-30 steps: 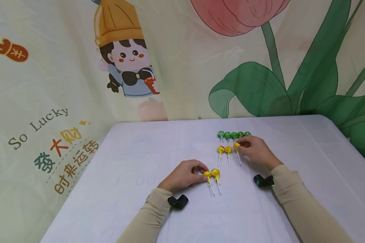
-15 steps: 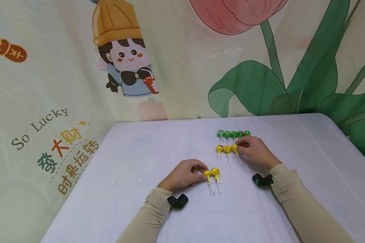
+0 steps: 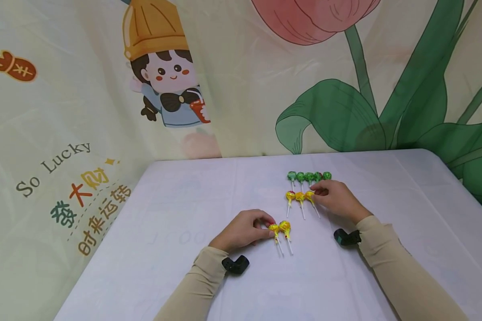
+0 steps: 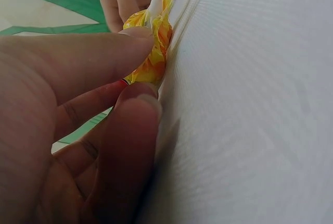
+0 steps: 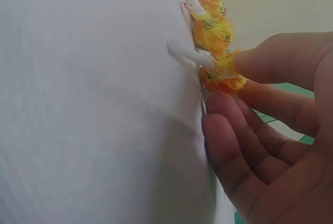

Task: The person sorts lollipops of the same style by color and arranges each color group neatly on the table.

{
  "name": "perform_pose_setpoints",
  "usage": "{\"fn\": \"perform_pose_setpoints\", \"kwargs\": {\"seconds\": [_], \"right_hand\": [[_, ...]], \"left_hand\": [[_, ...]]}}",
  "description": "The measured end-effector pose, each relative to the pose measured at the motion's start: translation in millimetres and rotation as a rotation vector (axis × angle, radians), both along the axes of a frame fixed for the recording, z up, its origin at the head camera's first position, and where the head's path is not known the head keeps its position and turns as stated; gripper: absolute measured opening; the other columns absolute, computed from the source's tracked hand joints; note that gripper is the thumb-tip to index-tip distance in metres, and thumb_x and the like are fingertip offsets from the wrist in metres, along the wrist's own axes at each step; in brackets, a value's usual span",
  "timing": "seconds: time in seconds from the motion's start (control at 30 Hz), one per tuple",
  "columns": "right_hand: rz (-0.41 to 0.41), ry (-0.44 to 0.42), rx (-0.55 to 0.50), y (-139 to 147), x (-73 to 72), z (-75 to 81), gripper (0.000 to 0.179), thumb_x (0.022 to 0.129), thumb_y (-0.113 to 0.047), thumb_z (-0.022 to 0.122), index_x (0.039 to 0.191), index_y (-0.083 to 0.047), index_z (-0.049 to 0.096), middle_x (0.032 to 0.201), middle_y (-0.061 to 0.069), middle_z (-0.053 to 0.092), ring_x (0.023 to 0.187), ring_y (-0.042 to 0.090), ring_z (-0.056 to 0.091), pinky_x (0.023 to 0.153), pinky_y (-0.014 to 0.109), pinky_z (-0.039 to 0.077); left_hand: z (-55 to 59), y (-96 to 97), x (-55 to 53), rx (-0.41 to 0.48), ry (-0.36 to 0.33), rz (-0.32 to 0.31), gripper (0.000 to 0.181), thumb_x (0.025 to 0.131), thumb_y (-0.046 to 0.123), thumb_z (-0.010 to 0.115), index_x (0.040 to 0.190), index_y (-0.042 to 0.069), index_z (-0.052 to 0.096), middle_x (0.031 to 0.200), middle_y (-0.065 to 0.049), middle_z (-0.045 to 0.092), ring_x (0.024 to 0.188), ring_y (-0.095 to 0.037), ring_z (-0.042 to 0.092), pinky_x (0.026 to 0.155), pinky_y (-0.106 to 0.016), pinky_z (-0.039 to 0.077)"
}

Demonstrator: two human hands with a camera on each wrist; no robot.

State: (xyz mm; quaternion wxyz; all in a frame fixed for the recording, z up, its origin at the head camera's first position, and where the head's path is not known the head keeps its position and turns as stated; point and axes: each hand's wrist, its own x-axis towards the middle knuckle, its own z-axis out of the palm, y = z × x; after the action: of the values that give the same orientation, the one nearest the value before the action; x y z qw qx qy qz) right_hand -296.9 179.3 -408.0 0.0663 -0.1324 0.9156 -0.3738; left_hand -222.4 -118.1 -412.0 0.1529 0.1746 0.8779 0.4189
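Observation:
My left hand pinches a yellow lollipop by its wrapped head; a second yellow lollipop lies right beside it, sticks toward me. Farther up the table, my right hand pinches the head of another yellow lollipop between thumb and fingers. That one is at the right end of a short row, close against the middle yellow lollipop, with one more yellow lollipop on the left. Behind them runs a row of several green lollipops, the right-hand sticks hidden by my right hand.
A white cloth covers the table. A printed curtain with a cartoon figure, a tulip and lettering hangs behind and to the left. Black cameras are worn on both wrists.
The right hand has brought its yellow lollipop slightly left, closing the gap to the middle one in its row, and its stick slants more. The left hand stays nearly still.

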Motion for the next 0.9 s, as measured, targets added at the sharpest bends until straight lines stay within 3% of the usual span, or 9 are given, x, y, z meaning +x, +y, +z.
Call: {"fn": "perform_pose_setpoints", "kwargs": {"seconds": [0.9], "right_hand": [[0.011, 0.003, 0.014, 3.4, 1.3, 5.6, 0.029, 0.096, -0.019, 0.066, 0.119, -0.002, 0.067, 0.107, 0.01, 0.066, 0.097, 0.027, 0.059, 0.085, 0.042, 0.053]], "left_hand": [[-1.3, 0.4, -1.3, 0.012, 0.002, -0.006, 0.021, 0.088, 0.03, 0.079, 0.107, 0.029, 0.072, 0.088, 0.003, 0.065, 0.054, -0.018, 0.057, 0.053, -0.029, 0.047]]}}
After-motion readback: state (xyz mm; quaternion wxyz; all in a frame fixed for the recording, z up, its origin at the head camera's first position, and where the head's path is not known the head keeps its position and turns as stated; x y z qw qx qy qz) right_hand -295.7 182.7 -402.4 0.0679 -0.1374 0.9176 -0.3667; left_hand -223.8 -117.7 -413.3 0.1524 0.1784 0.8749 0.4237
